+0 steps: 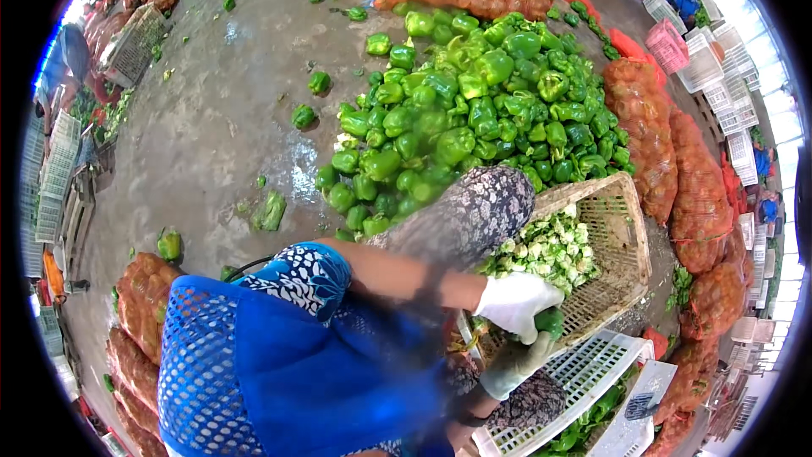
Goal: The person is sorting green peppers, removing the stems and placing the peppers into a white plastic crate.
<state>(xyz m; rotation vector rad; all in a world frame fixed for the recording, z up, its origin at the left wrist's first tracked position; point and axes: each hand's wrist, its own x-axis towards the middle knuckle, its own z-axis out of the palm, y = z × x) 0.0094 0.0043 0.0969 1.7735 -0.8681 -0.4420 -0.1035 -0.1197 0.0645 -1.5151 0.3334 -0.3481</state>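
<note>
My left hand (521, 304), in a white glove, has its fingers around a green bell pepper (549, 322). Just below it, my right hand (517, 365), in a dirtier greyish glove, closes on the same pepper from the other side. Both hands are over the near edge of a dirty cream plastic crate (625, 247). Inside that crate lies a pile of cut pepper cores (552, 247) with pale seeds. A large heap of whole green bell peppers (469, 101) spreads on the floor past my knee. Whether a blade is in either hand is hidden.
A white plastic crate (571, 371) to the right holds green pepper pieces (587, 416). Full orange mesh sacks (637, 133) line the heap's far side. Loose peppers (303, 116) dot the wet concrete floor (209, 120). My patterned trouser leg (469, 209) lies between heap and body.
</note>
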